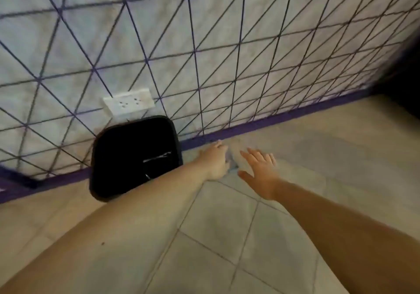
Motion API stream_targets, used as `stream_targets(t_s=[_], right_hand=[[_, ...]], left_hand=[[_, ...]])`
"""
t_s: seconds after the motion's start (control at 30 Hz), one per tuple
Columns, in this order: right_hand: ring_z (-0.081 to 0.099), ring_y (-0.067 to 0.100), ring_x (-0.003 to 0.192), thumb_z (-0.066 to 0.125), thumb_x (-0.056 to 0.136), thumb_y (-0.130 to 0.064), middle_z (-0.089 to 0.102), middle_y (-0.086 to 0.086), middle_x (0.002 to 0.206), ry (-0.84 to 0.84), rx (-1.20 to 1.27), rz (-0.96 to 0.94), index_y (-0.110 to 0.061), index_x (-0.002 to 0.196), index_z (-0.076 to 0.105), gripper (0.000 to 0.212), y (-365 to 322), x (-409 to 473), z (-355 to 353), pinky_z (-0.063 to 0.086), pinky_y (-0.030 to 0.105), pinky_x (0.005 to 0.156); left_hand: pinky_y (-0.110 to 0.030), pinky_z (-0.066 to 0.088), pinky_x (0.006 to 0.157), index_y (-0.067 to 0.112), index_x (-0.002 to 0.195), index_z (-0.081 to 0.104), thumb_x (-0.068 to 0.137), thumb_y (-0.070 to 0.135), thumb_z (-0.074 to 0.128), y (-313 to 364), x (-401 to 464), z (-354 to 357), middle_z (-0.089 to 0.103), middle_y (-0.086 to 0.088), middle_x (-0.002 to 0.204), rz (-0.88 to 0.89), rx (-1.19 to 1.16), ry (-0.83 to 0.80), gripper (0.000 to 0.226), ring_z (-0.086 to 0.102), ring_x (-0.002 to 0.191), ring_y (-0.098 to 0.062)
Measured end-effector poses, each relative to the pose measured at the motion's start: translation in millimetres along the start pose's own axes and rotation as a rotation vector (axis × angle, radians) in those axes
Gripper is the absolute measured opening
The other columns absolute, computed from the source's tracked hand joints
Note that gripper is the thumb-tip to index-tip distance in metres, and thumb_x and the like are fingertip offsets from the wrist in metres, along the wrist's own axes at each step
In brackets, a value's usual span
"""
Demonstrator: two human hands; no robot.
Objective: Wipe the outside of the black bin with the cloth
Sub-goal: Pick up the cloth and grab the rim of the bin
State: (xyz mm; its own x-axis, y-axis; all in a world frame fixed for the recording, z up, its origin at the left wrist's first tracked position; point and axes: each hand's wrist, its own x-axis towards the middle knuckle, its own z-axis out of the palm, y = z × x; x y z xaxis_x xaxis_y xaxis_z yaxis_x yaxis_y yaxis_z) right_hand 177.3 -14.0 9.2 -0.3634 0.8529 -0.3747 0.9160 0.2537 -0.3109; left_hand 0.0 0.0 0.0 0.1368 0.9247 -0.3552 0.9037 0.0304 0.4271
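The black bin [134, 155] stands on the floor against the wall, left of centre, seen from above with its dark opening facing me. A pale cloth [236, 151] lies crumpled on the floor at the foot of the wall, just right of the bin. My left hand [216, 160] reaches past the bin and rests at the cloth's left edge with its fingers bent; blur hides whether it grips the cloth. My right hand [259, 168] hovers at the cloth's right side, fingers spread and holding nothing.
A white wall socket [129, 104] sits just above the bin. The wall has pale tiles with dark diagonal lines and a purple skirting [284, 121]. The floor [218, 237] is of light tiles. A dark area lies at the far right.
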Motion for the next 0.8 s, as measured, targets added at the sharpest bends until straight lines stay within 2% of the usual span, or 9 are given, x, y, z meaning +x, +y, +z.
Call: stream_targets(t_s=[0.1, 0.2, 0.27, 0.33, 0.4, 0.47, 0.57, 0.7, 0.8], right_hand=[[0.001, 0.026, 0.167, 0.04, 0.112, -0.048, 0.002, -0.002, 0.18, -0.026, -0.053, -0.046, -0.028, 0.171, 0.01, 0.069, 29.4, 26.5, 38.9, -0.003, 0.043, 0.133], [0.0, 0.026, 0.167, 0.041, 0.112, -0.049, 0.003, -0.001, 0.18, -0.019, -0.053, -0.051, -0.027, 0.171, 0.011, 0.07, 50.0, 44.9, 58.8, -0.001, 0.043, 0.133], [0.002, 0.026, 0.166, 0.042, 0.112, -0.048, 0.005, -0.001, 0.18, -0.002, -0.044, -0.052, -0.027, 0.17, 0.012, 0.069, 58.7, 54.2, 65.3, 0.001, 0.043, 0.134], [0.002, 0.025, 0.166, 0.042, 0.112, -0.048, 0.005, -0.001, 0.18, 0.011, -0.015, -0.049, -0.027, 0.17, 0.013, 0.069, 63.1, 58.8, 72.7, 0.001, 0.043, 0.135], [0.0, 0.024, 0.166, 0.04, 0.112, -0.049, 0.004, -0.002, 0.18, 0.003, 0.008, -0.058, -0.028, 0.17, 0.012, 0.069, 64.1, 60.4, 83.2, -0.003, 0.043, 0.134], [-0.002, 0.023, 0.167, 0.038, 0.112, -0.05, 0.003, -0.002, 0.18, -0.025, 0.002, -0.068, -0.028, 0.171, 0.011, 0.068, 64.2, 62.2, 88.8, -0.005, 0.043, 0.133], [-0.001, 0.023, 0.167, 0.037, 0.112, -0.05, 0.004, -0.002, 0.18, -0.022, 0.017, -0.074, -0.027, 0.171, 0.011, 0.068, 62.9, 69.1, 89.4, -0.005, 0.042, 0.133], [0.002, 0.022, 0.166, 0.044, 0.112, -0.047, 0.007, -0.003, 0.18, 0.037, 0.14, -0.058, -0.026, 0.171, 0.011, 0.071, 55.5, 73.1, 87.5, 0.005, 0.043, 0.136], [0.005, 0.021, 0.165, 0.063, 0.104, -0.045, 0.006, -0.007, 0.179, 0.069, 0.195, -0.103, -0.026, 0.171, 0.003, 0.092, 51.5, 70.1, 84.2, 0.01, 0.041, 0.135]], left_hand=[[-0.04, 0.02, 0.121, 0.006, 0.151, 0.03, 0.098, 0.032, 0.053, -18.5, 31.6, 55.6, 0.02, -0.014, 0.162, -0.044, 0.061, -0.007, 0.063, 0.017, 0.15, -0.027], [-0.041, 0.033, 0.114, 0.012, 0.141, 0.047, 0.094, 0.034, 0.054, -38.3, 54.2, 96.2, 0.038, -0.015, 0.152, -0.071, 0.066, 0.054, 0.052, 0.03, 0.143, -0.032], [-0.043, 0.03, 0.116, 0.015, 0.142, 0.044, 0.094, 0.037, 0.052, -50.4, 67.1, 116.5, 0.034, -0.014, 0.153, -0.104, 0.095, 0.073, 0.054, 0.027, 0.144, -0.033], [-0.043, 0.019, 0.121, 0.017, 0.15, 0.032, 0.097, 0.042, 0.046, -60.3, 72.4, 131.9, 0.022, -0.013, 0.16, -0.15, 0.15, 0.043, 0.06, 0.016, 0.149, -0.033], [-0.045, 0.024, 0.119, 0.023, 0.151, 0.031, 0.1, 0.041, 0.045, -67.2, 72.4, 140.9, 0.016, -0.01, 0.163, -0.174, 0.154, 0.059, 0.056, 0.016, 0.148, -0.033], [-0.045, 0.038, 0.108, 0.026, 0.141, 0.047, 0.1, 0.035, 0.045, -74.1, 73.5, 142.9, 0.032, -0.007, 0.156, -0.159, 0.133, 0.16, 0.042, 0.031, 0.137, -0.035], [-0.04, 0.046, 0.093, 0.023, 0.121, 0.065, 0.1, 0.022, 0.044, -77.1, 75.6, 136.2, 0.059, -0.007, 0.127, -0.148, 0.049, 0.275, 0.029, 0.052, 0.113, -0.031], [-0.028, 0.044, 0.09, 0.018, 0.124, 0.066, 0.1, 0.018, 0.048, -67.5, 63.6, 121.3, 0.064, -0.006, 0.12, -0.12, -0.096, 0.423, 0.029, 0.059, 0.113, -0.024], [-0.027, 0.046, 0.091, 0.015, 0.12, 0.067, 0.098, 0.015, 0.053, -56.7, 41.2, 109.1, 0.063, -0.005, 0.116, -0.034, -0.114, 0.527, 0.027, 0.059, 0.107, -0.019]])
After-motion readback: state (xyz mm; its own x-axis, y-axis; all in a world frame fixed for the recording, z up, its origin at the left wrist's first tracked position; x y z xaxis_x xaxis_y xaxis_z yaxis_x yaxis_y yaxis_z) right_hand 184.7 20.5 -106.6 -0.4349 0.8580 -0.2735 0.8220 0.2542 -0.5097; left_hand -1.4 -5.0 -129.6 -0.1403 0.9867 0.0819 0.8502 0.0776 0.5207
